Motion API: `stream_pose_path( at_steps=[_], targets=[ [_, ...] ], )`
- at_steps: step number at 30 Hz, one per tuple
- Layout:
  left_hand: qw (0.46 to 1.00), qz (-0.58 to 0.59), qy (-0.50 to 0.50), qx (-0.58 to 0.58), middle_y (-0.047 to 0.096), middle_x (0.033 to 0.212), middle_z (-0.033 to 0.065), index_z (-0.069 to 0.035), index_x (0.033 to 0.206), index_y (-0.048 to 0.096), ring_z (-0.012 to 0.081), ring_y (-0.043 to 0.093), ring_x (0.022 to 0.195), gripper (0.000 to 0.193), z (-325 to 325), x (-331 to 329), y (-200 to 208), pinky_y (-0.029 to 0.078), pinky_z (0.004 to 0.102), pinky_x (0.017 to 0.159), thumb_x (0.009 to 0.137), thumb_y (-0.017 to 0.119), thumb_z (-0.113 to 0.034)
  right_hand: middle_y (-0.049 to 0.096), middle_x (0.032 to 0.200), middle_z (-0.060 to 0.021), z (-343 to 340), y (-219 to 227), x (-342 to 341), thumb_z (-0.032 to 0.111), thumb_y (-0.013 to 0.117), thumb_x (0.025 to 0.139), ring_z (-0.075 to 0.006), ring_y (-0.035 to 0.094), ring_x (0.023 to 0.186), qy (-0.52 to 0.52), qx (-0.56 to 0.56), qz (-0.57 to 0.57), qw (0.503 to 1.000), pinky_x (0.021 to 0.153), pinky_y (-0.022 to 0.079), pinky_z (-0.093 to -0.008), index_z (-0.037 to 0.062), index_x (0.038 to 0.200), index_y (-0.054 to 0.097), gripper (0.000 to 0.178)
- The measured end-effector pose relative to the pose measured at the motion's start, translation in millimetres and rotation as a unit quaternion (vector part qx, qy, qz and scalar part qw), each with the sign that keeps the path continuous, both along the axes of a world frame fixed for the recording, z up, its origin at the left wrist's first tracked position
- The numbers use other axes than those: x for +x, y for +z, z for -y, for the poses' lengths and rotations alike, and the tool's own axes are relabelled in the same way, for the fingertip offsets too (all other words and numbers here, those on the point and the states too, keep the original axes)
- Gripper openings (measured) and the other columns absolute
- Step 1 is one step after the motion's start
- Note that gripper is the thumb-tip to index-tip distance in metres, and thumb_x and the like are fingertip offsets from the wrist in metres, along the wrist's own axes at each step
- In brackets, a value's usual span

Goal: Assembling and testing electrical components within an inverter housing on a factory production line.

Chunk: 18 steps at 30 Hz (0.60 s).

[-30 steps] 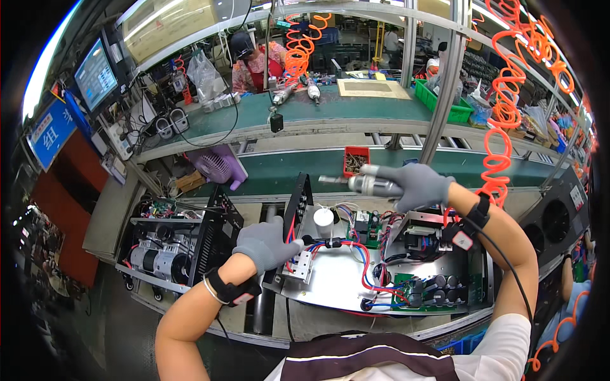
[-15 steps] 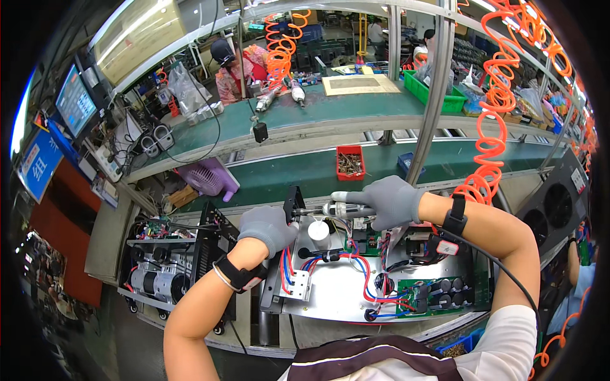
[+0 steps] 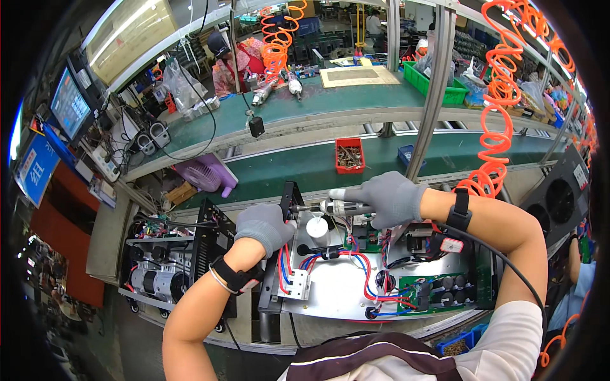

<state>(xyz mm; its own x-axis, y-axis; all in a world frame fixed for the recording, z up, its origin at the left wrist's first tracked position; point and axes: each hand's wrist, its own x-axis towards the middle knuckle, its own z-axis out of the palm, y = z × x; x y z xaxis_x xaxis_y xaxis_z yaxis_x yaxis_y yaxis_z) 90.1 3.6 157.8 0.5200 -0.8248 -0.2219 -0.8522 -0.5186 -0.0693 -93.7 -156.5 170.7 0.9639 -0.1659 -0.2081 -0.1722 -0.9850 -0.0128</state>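
Note:
My right hand, in a grey glove, is closed round a power screwdriver with its index finger stretched along the body. Its bit points left and meets the inner side of an upright black end panel. My left hand, gloved too, is closed on that panel's edge just below the bit, with part of the fingers hidden. Panel and tool are over an open metal chassis. Inside stand a white capped cylinder, a white terminal block, red and blue wires and a green circuit board.
To the left stands another open machine on casters. A purple fan and a red bin of screws lie beyond the chassis. An orange coiled hose hangs at right, beside a metal post. Another person sits across the bench.
The whole view has shifted slightly. Both hands keep their places on the black panel and the screwdriver, whose bit still meets the panel.

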Motion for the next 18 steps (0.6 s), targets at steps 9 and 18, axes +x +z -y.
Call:
stream_pose_path(
  at_steps=[9, 18],
  targets=[
    [1.000, -0.009, -0.004, -0.003, 0.065, 0.084, 0.0174, -0.005, 0.085, 0.068, 0.0308, 0.064, 0.081, 0.035, 0, 0, 0, 0.050, 0.0388, 0.072, 0.073, 0.054, -0.035, 0.058, 0.075, -0.0128, -1, -3, -1, 0.015, 0.061, 0.059, -0.0305, 0.060, 0.070, 0.026, 0.031, 0.000, 0.999, 0.060, 0.048, -0.0397, 0.0298, 0.139, 0.029, 0.087],
    [1.000, 0.002, -0.007, -0.021, 0.065, 0.081, 0.0180, -0.004, 0.083, 0.068, 0.0319, 0.064, 0.079, 0.036, 1, 2, -7, 0.050, 0.0400, 0.071, 0.072, 0.055, -0.036, 0.057, 0.076, -0.0122, -5, -17, -2, 0.014, 0.062, 0.058, -0.0295, 0.060, 0.071, 0.009, 0.055, 0.036, 0.998, 0.057, 0.047, -0.0390, 0.0302, 0.139, 0.029, 0.089]
  ],
)
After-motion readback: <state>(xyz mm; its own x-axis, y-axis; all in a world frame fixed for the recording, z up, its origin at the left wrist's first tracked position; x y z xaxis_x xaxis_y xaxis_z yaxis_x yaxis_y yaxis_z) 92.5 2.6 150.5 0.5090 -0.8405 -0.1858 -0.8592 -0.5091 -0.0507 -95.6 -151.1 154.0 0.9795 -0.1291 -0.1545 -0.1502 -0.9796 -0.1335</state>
